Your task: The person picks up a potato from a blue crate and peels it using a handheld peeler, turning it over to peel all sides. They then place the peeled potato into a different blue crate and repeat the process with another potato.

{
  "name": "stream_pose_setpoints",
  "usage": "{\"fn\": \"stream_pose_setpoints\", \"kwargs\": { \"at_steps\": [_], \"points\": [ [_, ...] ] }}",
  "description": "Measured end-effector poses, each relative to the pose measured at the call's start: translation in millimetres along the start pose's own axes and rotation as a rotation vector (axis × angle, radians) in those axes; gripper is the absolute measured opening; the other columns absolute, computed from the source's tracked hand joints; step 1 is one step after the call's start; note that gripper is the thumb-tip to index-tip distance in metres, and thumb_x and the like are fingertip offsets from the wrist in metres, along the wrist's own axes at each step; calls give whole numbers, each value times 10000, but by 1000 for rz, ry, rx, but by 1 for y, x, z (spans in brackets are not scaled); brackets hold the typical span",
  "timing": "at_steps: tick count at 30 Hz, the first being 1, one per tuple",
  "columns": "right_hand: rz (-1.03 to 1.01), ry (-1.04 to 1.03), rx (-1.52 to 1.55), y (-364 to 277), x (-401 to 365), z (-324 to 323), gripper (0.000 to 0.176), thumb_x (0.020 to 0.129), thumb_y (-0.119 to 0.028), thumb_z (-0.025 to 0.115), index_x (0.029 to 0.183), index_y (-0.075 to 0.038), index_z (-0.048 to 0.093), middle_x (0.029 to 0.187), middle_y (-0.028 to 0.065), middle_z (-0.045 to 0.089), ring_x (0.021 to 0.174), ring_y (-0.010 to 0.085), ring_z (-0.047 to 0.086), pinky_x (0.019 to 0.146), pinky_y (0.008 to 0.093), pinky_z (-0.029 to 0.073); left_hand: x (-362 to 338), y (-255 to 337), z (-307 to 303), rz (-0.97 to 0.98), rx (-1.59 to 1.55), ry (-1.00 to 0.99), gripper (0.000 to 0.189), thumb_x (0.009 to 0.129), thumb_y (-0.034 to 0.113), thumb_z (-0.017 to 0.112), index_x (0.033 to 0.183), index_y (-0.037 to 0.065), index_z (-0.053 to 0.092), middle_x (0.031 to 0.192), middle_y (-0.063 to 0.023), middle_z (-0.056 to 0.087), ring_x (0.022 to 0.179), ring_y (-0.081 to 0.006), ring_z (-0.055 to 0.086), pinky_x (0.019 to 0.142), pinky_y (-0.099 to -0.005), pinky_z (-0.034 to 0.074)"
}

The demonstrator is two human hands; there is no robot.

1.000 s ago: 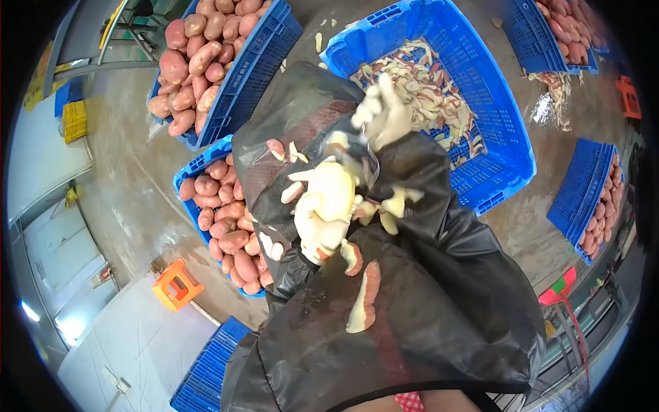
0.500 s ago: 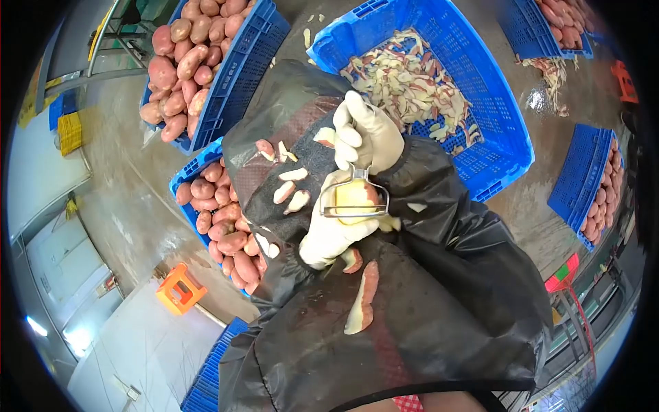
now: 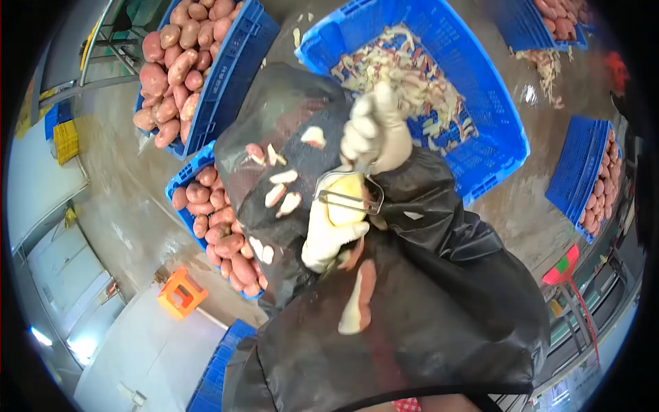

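My left hand (image 3: 326, 237), in a white glove, is closed around a potato (image 3: 345, 184) whose visible side is peeled yellow. Just above it, my right hand (image 3: 377, 134), also gloved, grips a wide metal-framed peeler (image 3: 377, 201). The peeler's frame lies across the potato; its handle is mostly hidden in the fingers. On the black apron (image 3: 439, 302) over my lap rests a long strip of peel (image 3: 358, 299). Several shorter peel pieces (image 3: 283, 177) lie on the dark cloth to the left of my hands.
A blue crate (image 3: 491, 130) with peelings stands beyond my hands. To the left are two blue crates of red-skinned potatoes (image 3: 180, 65) (image 3: 223, 226). Another potato crate (image 3: 580, 172) stands at the right. An orange stool (image 3: 182, 293) sits on the lower left.
The peeler has tilted and shifted slightly over the potato. The potato now shows more yellow flesh and less red skin. The whole view has shifted a little.
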State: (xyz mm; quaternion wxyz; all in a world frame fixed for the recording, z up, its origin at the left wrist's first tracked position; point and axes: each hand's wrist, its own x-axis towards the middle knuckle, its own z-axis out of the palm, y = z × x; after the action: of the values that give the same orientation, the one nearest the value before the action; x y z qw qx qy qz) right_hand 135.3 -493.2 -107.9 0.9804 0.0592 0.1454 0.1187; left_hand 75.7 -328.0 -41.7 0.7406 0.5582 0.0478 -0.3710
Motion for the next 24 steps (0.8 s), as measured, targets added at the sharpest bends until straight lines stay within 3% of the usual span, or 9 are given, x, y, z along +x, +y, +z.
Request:
{"fn": "stream_pose_setpoints", "kwargs": {
  "at_steps": [3, 6, 7, 10, 13, 14, 17, 19, 24],
  "points": [
    [-319, 343, -287, -25, 28, -42, 395, 856, -491, 529, 777, -105, 496, 531, -16, 433, 486, 162, 463, 496, 328, 403, -1, -7, -9, 27, -121, -24, 725, 657, 113, 687, 1282, 1, 339, 1182, -124, 463, 1087, -225, 467, 932, -347, 382],
    [11, -260, 208, 7, 1, -6, 372, 866, -477, 521, 802, -110, 512, 539, -17, 433, 481, 163, 467, 470, 332, 413, 2, -7, -8, 101, -273, 76, 745, 650, 58, 672, 1300, 10, 310, 1153, -127, 486, 1055, -227, 509, 889, -351, 452],
    [-170, -50, -291, 21, -8, 17, 359, 879, -458, 511, 814, -105, 518, 538, -30, 425, 477, 165, 458, 469, 332, 412, -12, -1, -4, 71, -271, 95, 745, 650, 58, 672, 1300, 10, 310, 1153, -127, 486, 1055, -227, 509, 889, -351, 452],
    [-447, 351, -239, -25, 30, -39, 382, 880, -450, 517, 795, -78, 500, 533, -32, 400, 465, 179, 428, 501, 336, 415, -6, 9, -6, 25, -232, 57, 704, 667, 14, 579, 1307, 11, 286, 1194, -137, 433, 1120, -252, 470, 933, -398, 434],
    [-28, -114, 10, 14, -8, 14, 361, 906, -448, 474, 795, -106, 515, 523, -34, 414, 465, 140, 413, 506, 310, 377, -3, -15, -11, 56, -72, 141, 725, 633, -18, 571, 1304, 31, 300, 1161, -114, 449, 1054, -222, 483, 902, -379, 449],
    [-124, 58, -469, 23, -13, 42, 357, 910, -446, 464, 817, -106, 519, 538, -31, 436, 474, 141, 426, 521, 316, 394, -12, -12, -11, 31, -68, 153, 725, 633, -18, 571, 1304, 31, 300, 1161, -114, 449, 1054, -222, 483, 902, -379, 449],
    [-306, 357, -293, -30, 34, -38, 334, 909, -438, 470, 830, -117, 514, 533, -32, 407, 466, 140, 436, 515, 336, 432, 0, -4, -10, 104, -115, 71, 746, 603, 7, 629, 1290, 41, 339, 1126, -109, 480, 992, -206, 509, 828, -320, 476],
    [-182, -51, -23, -16, 8, -12, 392, 886, -458, 497, 810, -74, 518, 547, -13, 466, 513, 173, 519, 513, 345, 458, 3, -7, -10, 124, -292, 37, 730, 612, 29, 625, 1282, 17, 338, 1138, -117, 484, 1014, -226, 509, 878, -335, 445],
    [-300, 207, -210, -15, 23, -24, 427, 889, -473, 483, 832, -52, 514, 508, 9, 429, 484, 190, 497, 501, 364, 439, 1, -23, -22, 76, -388, 55, 719, 686, 186, 604, 1326, 30, 318, 1233, -144, 469, 1180, -307, 427, 1014, -452, 326]
  ]
}}
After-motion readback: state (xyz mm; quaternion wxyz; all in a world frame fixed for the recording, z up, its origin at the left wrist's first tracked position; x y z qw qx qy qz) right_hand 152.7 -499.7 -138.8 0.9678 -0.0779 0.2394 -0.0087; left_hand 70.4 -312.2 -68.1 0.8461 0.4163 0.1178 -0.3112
